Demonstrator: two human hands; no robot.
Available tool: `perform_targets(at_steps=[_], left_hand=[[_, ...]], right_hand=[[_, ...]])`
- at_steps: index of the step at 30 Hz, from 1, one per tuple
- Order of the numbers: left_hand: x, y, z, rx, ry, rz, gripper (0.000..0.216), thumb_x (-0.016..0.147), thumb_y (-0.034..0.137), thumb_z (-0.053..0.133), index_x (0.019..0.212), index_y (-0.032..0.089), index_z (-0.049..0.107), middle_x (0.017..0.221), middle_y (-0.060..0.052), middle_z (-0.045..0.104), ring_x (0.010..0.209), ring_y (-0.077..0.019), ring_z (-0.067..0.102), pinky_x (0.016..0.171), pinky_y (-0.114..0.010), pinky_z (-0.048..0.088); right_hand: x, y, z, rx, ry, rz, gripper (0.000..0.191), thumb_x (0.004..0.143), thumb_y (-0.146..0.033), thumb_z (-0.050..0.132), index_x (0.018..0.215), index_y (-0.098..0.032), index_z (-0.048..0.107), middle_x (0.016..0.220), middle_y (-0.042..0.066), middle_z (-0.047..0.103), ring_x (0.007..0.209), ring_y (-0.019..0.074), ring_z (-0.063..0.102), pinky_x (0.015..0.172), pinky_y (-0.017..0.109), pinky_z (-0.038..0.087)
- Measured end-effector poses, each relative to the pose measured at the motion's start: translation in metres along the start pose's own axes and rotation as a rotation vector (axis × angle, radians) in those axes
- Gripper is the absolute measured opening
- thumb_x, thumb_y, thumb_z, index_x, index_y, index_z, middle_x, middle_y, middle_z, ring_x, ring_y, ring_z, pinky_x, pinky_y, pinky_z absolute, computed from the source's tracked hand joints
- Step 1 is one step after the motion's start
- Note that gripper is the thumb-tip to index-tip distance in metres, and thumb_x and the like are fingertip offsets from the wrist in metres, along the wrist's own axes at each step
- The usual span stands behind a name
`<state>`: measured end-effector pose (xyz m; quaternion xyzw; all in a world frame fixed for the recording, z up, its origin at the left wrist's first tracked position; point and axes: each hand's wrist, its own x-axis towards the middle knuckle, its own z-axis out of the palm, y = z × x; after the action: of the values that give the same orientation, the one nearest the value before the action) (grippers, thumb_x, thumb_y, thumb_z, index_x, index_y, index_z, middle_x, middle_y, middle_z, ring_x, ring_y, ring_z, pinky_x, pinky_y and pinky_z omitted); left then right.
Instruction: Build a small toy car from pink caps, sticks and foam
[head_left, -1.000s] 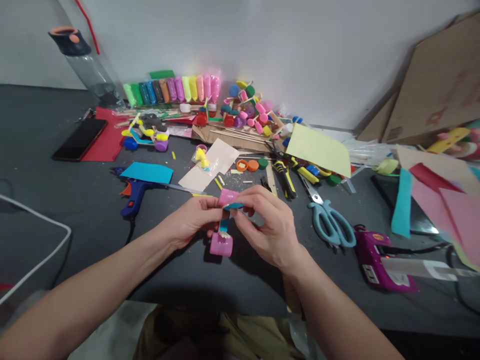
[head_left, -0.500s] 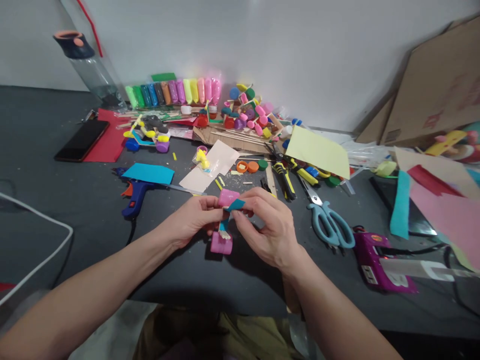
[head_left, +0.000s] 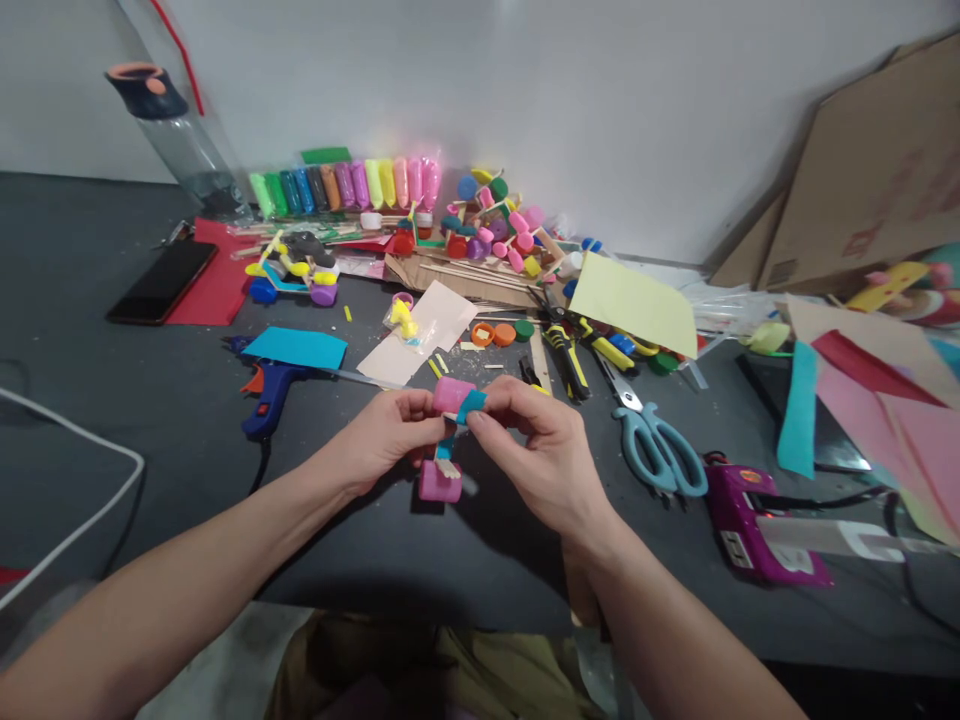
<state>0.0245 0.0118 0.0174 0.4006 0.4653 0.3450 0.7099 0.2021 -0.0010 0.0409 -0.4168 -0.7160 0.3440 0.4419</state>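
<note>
My left hand (head_left: 386, 435) is closed around the middle of a small craft vehicle with pink caps as wheels. One pink cap (head_left: 452, 394) is at its far end, and another pink cap (head_left: 439, 484) at its near end. Pale sticks (head_left: 448, 467) show beside the near cap. Thumb and forefinger of my right hand (head_left: 541, 445) pinch a blue paper strip (head_left: 470, 406), which lies bent against the vehicle by the far cap. My left fingers hide part of the frame.
To the left lie a blue glue gun (head_left: 268, 398), blue paper (head_left: 296, 347) and a phone (head_left: 165, 283). Scissors (head_left: 651, 430), pliers (head_left: 566, 355) and a purple power strip (head_left: 765, 540) are on the right. Behind stand clay packs (head_left: 345, 185) and a finished-looking small vehicle (head_left: 294, 270).
The blue strip has turned and bent down against the vehicle near the far cap, with my right fingertips following it. My left hand keeps its grip.
</note>
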Motion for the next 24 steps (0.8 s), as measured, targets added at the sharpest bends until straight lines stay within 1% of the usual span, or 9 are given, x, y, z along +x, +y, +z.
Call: perform_targets(at_steps=[3,5,8,11,13,15,18,21,24], left_hand=[[-0.001,-0.001,0.0,0.005,0.003,0.003,0.027,0.06,0.03,0.086,0.075,0.012,0.071,0.063,0.002,0.06,0.052,-0.0069,0.047,0.053,-0.021,0.038],[-0.001,-0.001,0.0,0.008,0.002,0.002,0.027,0.061,0.031,0.085,0.074,0.012,0.071,0.062,0.003,0.059,0.051,-0.0068,0.047,0.052,-0.021,0.038],[-0.002,0.001,0.0,0.004,0.002,-0.001,0.031,0.059,0.033,0.087,0.075,0.012,0.071,0.063,0.002,0.06,0.051,-0.0068,0.046,0.051,-0.021,0.037],[-0.001,0.002,0.0,-0.01,0.008,0.003,0.037,0.055,0.035,0.09,0.076,0.012,0.071,0.066,0.001,0.062,0.051,-0.0071,0.048,0.05,-0.021,0.037],[0.0,0.002,0.0,-0.019,0.018,0.01,0.038,0.053,0.035,0.091,0.075,0.012,0.071,0.064,0.002,0.061,0.051,-0.0069,0.047,0.05,-0.021,0.036],[0.001,0.002,-0.001,-0.025,0.031,0.021,0.037,0.054,0.034,0.091,0.075,0.012,0.07,0.062,0.003,0.059,0.05,-0.0064,0.046,0.049,-0.021,0.035],[0.002,0.002,-0.002,-0.031,0.045,0.044,0.037,0.054,0.034,0.09,0.076,0.012,0.07,0.062,0.004,0.059,0.05,-0.006,0.045,0.05,-0.021,0.036],[0.004,0.002,-0.004,-0.031,0.058,0.075,0.037,0.056,0.036,0.089,0.078,0.012,0.071,0.063,0.003,0.059,0.05,-0.0062,0.045,0.05,-0.021,0.036],[0.004,0.004,-0.006,-0.029,0.065,0.11,0.036,0.06,0.038,0.085,0.081,0.012,0.071,0.063,0.003,0.059,0.05,-0.0065,0.045,0.049,-0.021,0.035]], right_hand=[[0.001,-0.002,0.0,0.146,-0.021,0.165,0.017,0.089,-0.023,0.064,0.073,-0.02,0.059,0.072,-0.002,0.057,0.063,0.0114,0.049,0.057,0.024,0.039],[0.001,-0.002,0.0,0.161,-0.013,0.198,0.018,0.089,-0.023,0.064,0.072,-0.02,0.059,0.071,-0.002,0.056,0.063,0.0114,0.049,0.056,0.024,0.039],[-0.002,-0.002,-0.001,0.118,-0.002,0.109,0.015,0.091,-0.021,0.064,0.075,-0.02,0.063,0.072,-0.002,0.059,0.064,0.0111,0.05,0.058,0.024,0.038],[-0.005,-0.001,-0.005,0.089,0.025,0.016,0.01,0.094,-0.021,0.063,0.087,-0.021,0.07,0.077,-0.002,0.064,0.068,0.0107,0.054,0.06,0.024,0.04],[-0.006,0.0,-0.007,0.08,0.075,0.006,0.011,0.095,-0.021,0.061,0.09,-0.022,0.071,0.08,-0.002,0.065,0.067,0.0102,0.055,0.06,0.024,0.04],[-0.006,0.003,-0.008,0.057,0.122,0.014,0.013,0.096,-0.021,0.06,0.089,-0.022,0.07,0.08,-0.002,0.065,0.065,0.01,0.055,0.059,0.024,0.041],[-0.004,0.008,-0.009,0.019,0.153,0.021,0.015,0.097,-0.021,0.058,0.087,-0.021,0.07,0.078,-0.002,0.064,0.064,0.0105,0.055,0.058,0.024,0.041],[-0.002,0.01,-0.008,-0.021,0.153,0.006,0.015,0.097,-0.02,0.057,0.088,-0.021,0.069,0.08,-0.001,0.065,0.066,0.0113,0.058,0.059,0.024,0.043],[0.0,0.005,-0.007,-0.075,0.105,-0.026,0.01,0.095,-0.018,0.06,0.091,-0.021,0.069,0.082,-0.001,0.066,0.069,0.0125,0.061,0.062,0.025,0.046]])
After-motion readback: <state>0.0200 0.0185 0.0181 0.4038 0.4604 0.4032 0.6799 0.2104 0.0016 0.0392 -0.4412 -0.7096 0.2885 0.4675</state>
